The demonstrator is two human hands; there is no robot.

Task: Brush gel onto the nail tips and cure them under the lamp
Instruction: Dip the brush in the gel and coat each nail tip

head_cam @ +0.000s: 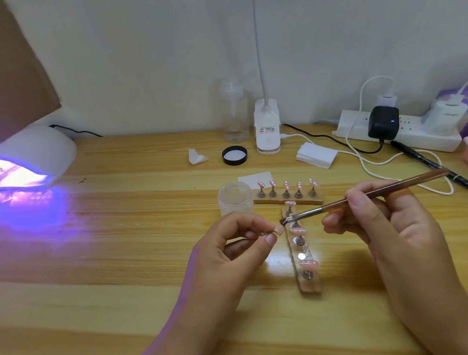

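The brush [404, 184] lies on a shallow slant, its long axis running from the brown handle end at upper right down to the dark bristles at lower left, so it points left toward the left hand [231, 250]. The right hand [387, 223] grips the handle partway along, fingers curled round it, with the metal ferrule and bristles reaching out past the fingertips. The bristles meet a small pink nail tip [279, 230], which the left hand pinches between thumb and fingers, apparently by its stand, though that part is too small to be sure. Just beyond, a wooden holder strip [310, 288] runs away from the viewer with more glossy pink tips upright on metal pegs; a second strip [269, 201] lies crosswise behind it with five tips in a row. An open clear jar [235, 199] stands beside that strip. Far left on the wooden table [125, 291], the white curing lamp [36, 149] glows violet.
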